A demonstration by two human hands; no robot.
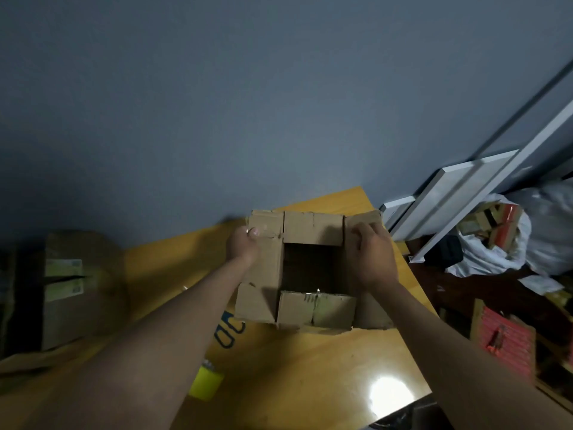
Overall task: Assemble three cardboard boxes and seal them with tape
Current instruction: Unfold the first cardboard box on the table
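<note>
Cardboard box (313, 271) open, inside dark; left hand (243, 245), right hand (373, 254) fingers gripping side flaps.

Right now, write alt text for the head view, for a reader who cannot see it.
Two bare hands hold an open cardboard box over a yellow table, flaps spread outward: the left hand grips the left flap, the right hand the right. A yellow-green tape roll sits near the left forearm; another box stands at left.
</note>
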